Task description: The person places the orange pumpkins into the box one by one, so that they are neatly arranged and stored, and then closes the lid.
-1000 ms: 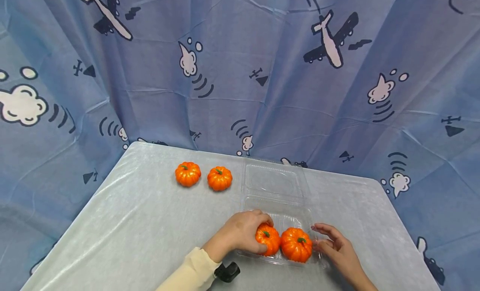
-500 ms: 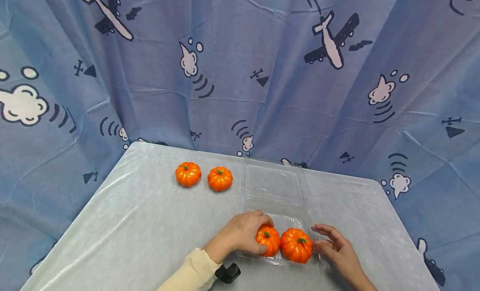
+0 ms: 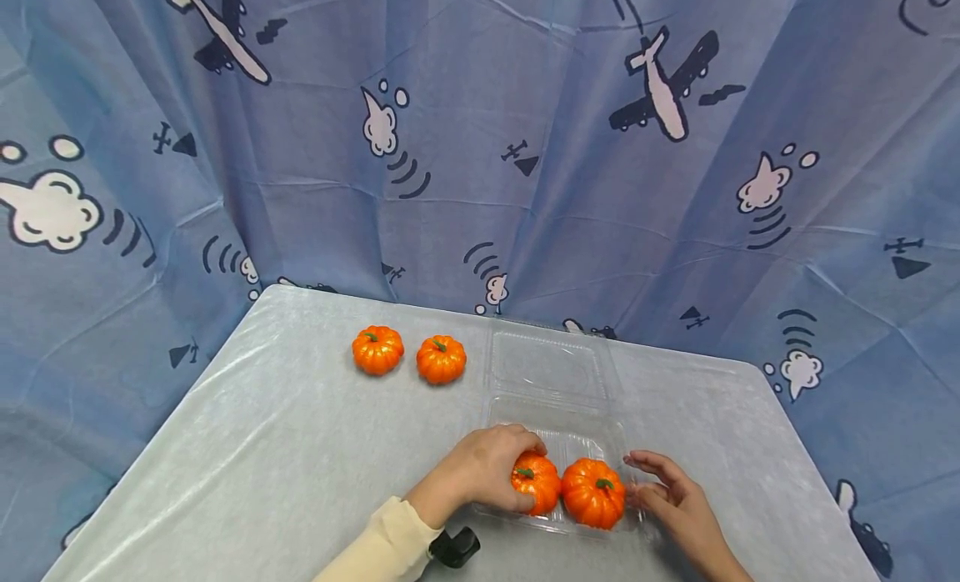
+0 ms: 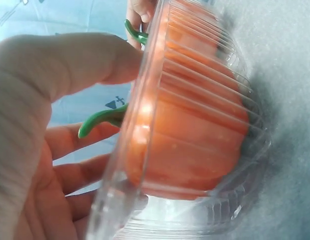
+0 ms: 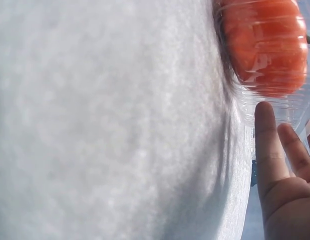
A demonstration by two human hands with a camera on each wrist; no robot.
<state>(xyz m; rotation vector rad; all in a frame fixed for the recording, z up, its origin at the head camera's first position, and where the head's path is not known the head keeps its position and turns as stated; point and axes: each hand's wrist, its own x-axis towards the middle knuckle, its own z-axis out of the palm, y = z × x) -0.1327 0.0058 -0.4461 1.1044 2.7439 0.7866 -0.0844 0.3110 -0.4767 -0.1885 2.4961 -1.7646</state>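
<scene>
Two small orange pumpkins stand side by side in the front half of a clear plastic clamshell box [image 3: 558, 528]. My left hand [image 3: 491, 469] holds the left pumpkin [image 3: 542, 484], thumb in front and fingers behind it. In the left wrist view, its green stem [image 4: 102, 120] rises above the box rim between thumb and fingers. The right pumpkin [image 3: 592, 494] is beside it, its stem upward. At the box's right side is my right hand [image 3: 675, 503], fingers mostly straight. The right wrist view shows a fingertip [image 5: 264, 112] against the clear wall.
Two more orange pumpkins, one at the left [image 3: 377, 350] and one nearer the box [image 3: 441, 359], sit on the pale cloth-covered table [image 3: 300, 449]. The clamshell's lid [image 3: 547, 361] lies folded back, away from me. A blue patterned curtain [image 3: 450, 148] hangs behind the table.
The left pumpkin has turned slightly in my left hand, its stem shifting leftward. Both hands and the box stay nearly where they were.
</scene>
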